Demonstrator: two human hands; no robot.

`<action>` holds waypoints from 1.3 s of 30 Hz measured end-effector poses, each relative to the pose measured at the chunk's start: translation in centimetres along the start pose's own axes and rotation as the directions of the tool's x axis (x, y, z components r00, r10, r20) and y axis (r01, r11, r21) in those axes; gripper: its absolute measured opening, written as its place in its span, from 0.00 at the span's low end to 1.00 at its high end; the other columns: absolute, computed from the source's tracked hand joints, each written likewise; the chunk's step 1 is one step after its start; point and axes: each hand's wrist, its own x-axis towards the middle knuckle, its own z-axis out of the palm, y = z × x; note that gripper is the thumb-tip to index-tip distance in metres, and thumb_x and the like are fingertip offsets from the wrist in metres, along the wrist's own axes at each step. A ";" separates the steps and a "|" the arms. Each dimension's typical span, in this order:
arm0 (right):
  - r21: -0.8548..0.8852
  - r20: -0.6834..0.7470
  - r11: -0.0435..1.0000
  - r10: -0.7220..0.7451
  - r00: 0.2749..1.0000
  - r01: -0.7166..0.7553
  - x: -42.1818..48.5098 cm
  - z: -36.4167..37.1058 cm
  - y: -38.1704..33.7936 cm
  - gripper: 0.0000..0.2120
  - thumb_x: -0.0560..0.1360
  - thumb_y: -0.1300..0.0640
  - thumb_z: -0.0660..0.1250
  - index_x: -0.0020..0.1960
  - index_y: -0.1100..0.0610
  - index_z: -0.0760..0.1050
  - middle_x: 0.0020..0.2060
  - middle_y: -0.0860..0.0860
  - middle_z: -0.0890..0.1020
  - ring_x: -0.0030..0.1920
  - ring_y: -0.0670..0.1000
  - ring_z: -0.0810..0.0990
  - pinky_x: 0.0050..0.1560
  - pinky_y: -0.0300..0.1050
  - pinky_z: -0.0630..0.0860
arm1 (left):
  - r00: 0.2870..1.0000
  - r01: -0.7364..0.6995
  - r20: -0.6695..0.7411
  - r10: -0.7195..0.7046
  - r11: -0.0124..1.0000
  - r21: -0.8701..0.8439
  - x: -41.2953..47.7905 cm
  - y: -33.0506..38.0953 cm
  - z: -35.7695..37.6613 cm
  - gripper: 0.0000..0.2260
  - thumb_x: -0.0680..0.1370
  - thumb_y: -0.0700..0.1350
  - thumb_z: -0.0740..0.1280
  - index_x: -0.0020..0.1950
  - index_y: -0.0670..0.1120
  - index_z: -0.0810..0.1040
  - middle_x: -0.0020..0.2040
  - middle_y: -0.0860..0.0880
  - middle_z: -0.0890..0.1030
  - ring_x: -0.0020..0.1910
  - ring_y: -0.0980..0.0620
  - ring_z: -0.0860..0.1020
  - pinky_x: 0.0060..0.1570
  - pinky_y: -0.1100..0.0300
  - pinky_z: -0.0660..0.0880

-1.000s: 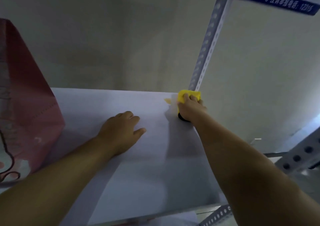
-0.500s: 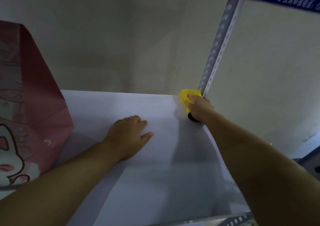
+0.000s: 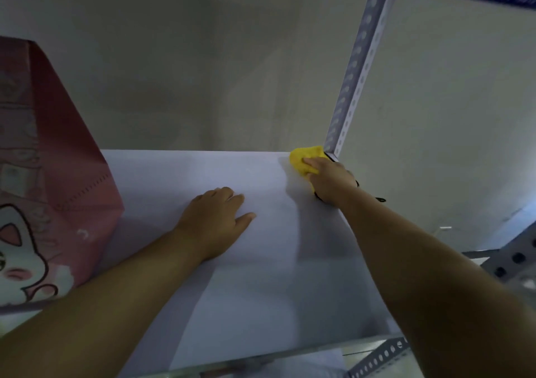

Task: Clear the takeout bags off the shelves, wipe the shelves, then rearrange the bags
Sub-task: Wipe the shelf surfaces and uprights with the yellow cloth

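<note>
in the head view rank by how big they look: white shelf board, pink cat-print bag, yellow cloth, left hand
1. white shelf board
2. pink cat-print bag, cut off by the frame
3. left hand
4. yellow cloth, partly under the right hand, farther off

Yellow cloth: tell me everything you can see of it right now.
The yellow cloth is a small, soft-looking rag of bright, plain yellow, bunched into a wad rather than spread flat. It lies on the white shelf in the far right corner, up against the foot of the perforated metal upright. The right hand holds it down there, with the fingers laid over its near side, so only the far and left parts show. Whether it is wet or dry cannot be told.
</note>
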 end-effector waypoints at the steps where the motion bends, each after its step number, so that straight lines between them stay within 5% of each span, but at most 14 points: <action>1: -0.043 -0.006 0.997 0.061 0.998 -0.061 -0.4 0.0 -0.5 0.23 0.77 0.53 0.56 0.71 0.40 0.62 0.71 0.49 0.66 0.69 0.57 0.65 0.67 0.53 0.62 | 1.000 0.002 0.003 -0.002 1.000 0.001 0.0 0.1 -0.1 0.23 0.79 0.59 0.55 0.66 0.45 0.71 0.65 0.45 0.72 0.63 0.45 0.70 0.61 0.54 0.67; 7: -0.136 0.025 0.989 -0.057 0.998 0.060 -4.5 0.9 -3.9 0.24 0.77 0.52 0.55 0.73 0.42 0.59 0.73 0.47 0.61 0.71 0.57 0.61 0.67 0.56 0.57 | 0.999 0.012 0.050 -0.016 0.997 0.077 -0.1 0.7 -0.8 0.22 0.79 0.59 0.53 0.62 0.45 0.72 0.60 0.45 0.73 0.58 0.43 0.71 0.55 0.51 0.70; 13: 0.007 0.057 0.965 -0.262 0.963 0.262 -10.6 0.7 -2.9 0.22 0.78 0.47 0.58 0.71 0.38 0.62 0.73 0.40 0.61 0.72 0.49 0.58 0.68 0.47 0.54 | 0.995 0.029 0.092 -0.043 0.990 0.140 -1.3 1.3 -1.6 0.19 0.80 0.57 0.53 0.61 0.46 0.72 0.61 0.44 0.72 0.58 0.41 0.71 0.52 0.50 0.69; 19: 0.016 0.026 0.992 -0.123 0.992 0.123 -15.5 -0.2 -1.1 0.22 0.79 0.46 0.57 0.71 0.38 0.60 0.74 0.42 0.60 0.73 0.51 0.57 0.71 0.50 0.54 | 0.988 -0.015 0.154 -0.009 0.988 0.153 -4.8 1.3 -3.1 0.16 0.79 0.57 0.54 0.56 0.48 0.72 0.57 0.46 0.71 0.56 0.44 0.71 0.49 0.52 0.69; 23: -0.064 -0.049 0.998 0.013 0.999 -0.016 -18.2 0.3 -3.2 0.22 0.79 0.46 0.53 0.72 0.40 0.58 0.74 0.42 0.59 0.73 0.53 0.57 0.70 0.54 0.54 | 0.992 -0.073 0.115 0.057 0.987 0.140 -8.6 0.8 -3.9 0.12 0.78 0.56 0.56 0.43 0.48 0.69 0.50 0.48 0.72 0.46 0.47 0.71 0.42 0.55 0.68; 30: -0.036 -0.049 0.995 -0.090 0.995 0.089 -23.3 0.4 -6.4 0.22 0.78 0.51 0.59 0.71 0.42 0.63 0.72 0.44 0.65 0.70 0.53 0.63 0.66 0.50 0.62 | 0.989 -0.146 -0.008 0.146 0.989 0.038 -14.5 0.0 -4.3 0.15 0.79 0.54 0.57 0.51 0.47 0.77 0.52 0.49 0.75 0.51 0.46 0.74 0.45 0.53 0.73; 33: 0.058 -0.026 0.995 -0.075 0.997 0.076 -24.4 -0.8 -7.5 0.19 0.76 0.54 0.61 0.67 0.49 0.70 0.63 0.51 0.74 0.63 0.57 0.71 0.59 0.50 0.69 | 0.987 -0.156 -0.043 0.153 0.986 -0.056 -16.4 -0.3 -4.7 0.15 0.79 0.55 0.59 0.57 0.48 0.77 0.55 0.51 0.76 0.54 0.48 0.74 0.50 0.52 0.73; 36: 0.142 -0.164 0.988 -0.033 0.986 0.057 -25.5 -1.5 -9.4 0.16 0.76 0.54 0.62 0.63 0.53 0.74 0.61 0.52 0.76 0.62 0.57 0.72 0.61 0.54 0.68 | 0.980 -0.162 -0.148 0.134 0.967 -0.196 -18.3 -1.0 -5.6 0.14 0.77 0.56 0.61 0.58 0.51 0.78 0.56 0.55 0.77 0.54 0.52 0.75 0.49 0.57 0.72; 39: 0.210 -0.309 0.956 -0.133 0.942 0.203 -26.7 -1.3 -12.0 0.14 0.76 0.54 0.64 0.61 0.54 0.77 0.59 0.51 0.78 0.61 0.54 0.73 0.57 0.44 0.69 | 0.973 -0.143 -0.212 0.088 0.955 -0.259 -20.0 -2.4 -6.9 0.12 0.77 0.56 0.63 0.54 0.53 0.79 0.53 0.57 0.77 0.53 0.54 0.75 0.49 0.58 0.72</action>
